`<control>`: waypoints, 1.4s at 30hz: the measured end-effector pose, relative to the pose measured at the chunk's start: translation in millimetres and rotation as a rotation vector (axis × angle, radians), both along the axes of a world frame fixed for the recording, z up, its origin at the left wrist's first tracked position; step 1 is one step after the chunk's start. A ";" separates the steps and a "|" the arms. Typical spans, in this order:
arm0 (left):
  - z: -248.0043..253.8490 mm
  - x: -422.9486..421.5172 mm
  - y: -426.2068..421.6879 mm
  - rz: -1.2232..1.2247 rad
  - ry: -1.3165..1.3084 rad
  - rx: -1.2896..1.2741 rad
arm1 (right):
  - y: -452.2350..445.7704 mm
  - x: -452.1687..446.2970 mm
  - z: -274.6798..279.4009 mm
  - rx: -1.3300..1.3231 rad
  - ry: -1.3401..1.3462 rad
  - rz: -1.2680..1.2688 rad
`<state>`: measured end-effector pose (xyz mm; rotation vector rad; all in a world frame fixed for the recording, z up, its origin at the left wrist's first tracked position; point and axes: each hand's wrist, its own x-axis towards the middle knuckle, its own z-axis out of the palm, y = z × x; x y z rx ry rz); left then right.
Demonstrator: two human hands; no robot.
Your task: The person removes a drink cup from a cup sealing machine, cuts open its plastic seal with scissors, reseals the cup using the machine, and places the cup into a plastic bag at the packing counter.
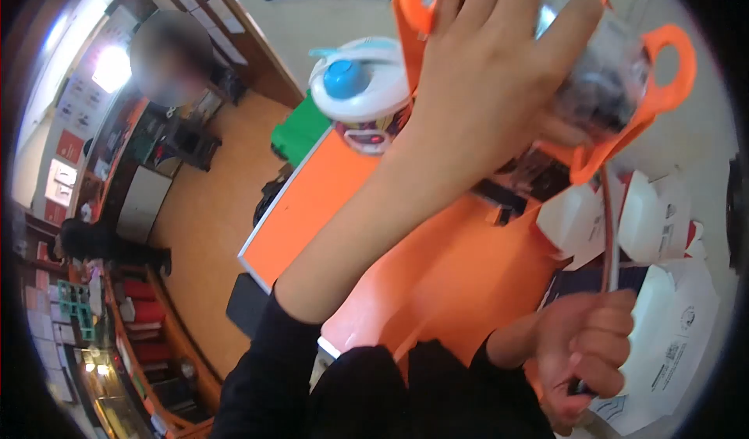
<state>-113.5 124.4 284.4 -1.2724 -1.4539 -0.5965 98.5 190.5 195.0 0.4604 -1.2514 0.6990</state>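
Raised over the orange table, an orange-framed device (616, 88) has loop-shaped lugs, a clear body and dark parts inside. My left hand (499, 65) is wrapped over its top, fingers on the far side and thumb toward the right. Lower right, my right hand (585, 349) is closed in a fist around a thin tool with a long metal shaft (612, 244), which looks like a screwdriver. Its shaft points up to the underside of the orange frame; whether the tip touches is hidden. The dark handle end shows below the fist.
A white-lidded jug (363, 88) with a blue knob stands at the orange table's (312, 205) far edge, near a green bin (300, 131). White cartons (675, 338) lie at right. Across the floor are a person (172, 65), shelves and a counter.
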 end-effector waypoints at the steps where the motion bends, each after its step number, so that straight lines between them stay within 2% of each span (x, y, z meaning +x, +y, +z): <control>1: 1.6 4.6 -0.7 0.030 0.022 -0.009 | -1.4 6.6 -3.6 -0.023 -0.010 0.014; 2: 2.8 10.1 -1.7 0.060 0.045 -0.017 | 2.8 3.1 -3.2 0.021 -0.033 0.028; 4: 3.8 28.8 -5.2 -0.122 -0.280 0.031 | 8.8 -2.0 1.3 0.073 -0.005 0.100; 8: 9.2 36.1 -8.5 -0.119 -0.295 0.031 | 13.1 1.4 3.0 0.151 0.008 0.152; 10: 9.1 36.6 -11.4 -0.096 -0.284 0.026 | 6.3 1.7 7.4 0.060 -0.106 0.061; 18: 21.1 51.9 -24.0 -0.061 -0.317 -0.036 | -5.3 1.4 1.0 -0.051 -0.084 0.001; 20: 21.4 51.0 -26.3 -0.028 -0.304 -0.072 | -9.9 4.5 0.4 -0.080 -0.138 -0.088; 29: 33.4 51.7 -30.5 0.020 -0.327 -0.185 | -18.6 11.9 0.2 -0.130 -0.182 -0.030; 33: 33.3 44.7 -27.2 -0.031 -0.377 -0.220 | -24.5 15.3 -0.5 -0.174 -0.188 0.006; 38: 24.3 37.0 -16.5 0.009 -0.350 -0.199 | -26.0 23.2 -2.6 -0.163 -0.269 -0.059; 42: 26.8 34.7 -15.8 0.003 -0.425 -0.278 | -30.6 25.5 1.0 -0.158 -0.273 -0.067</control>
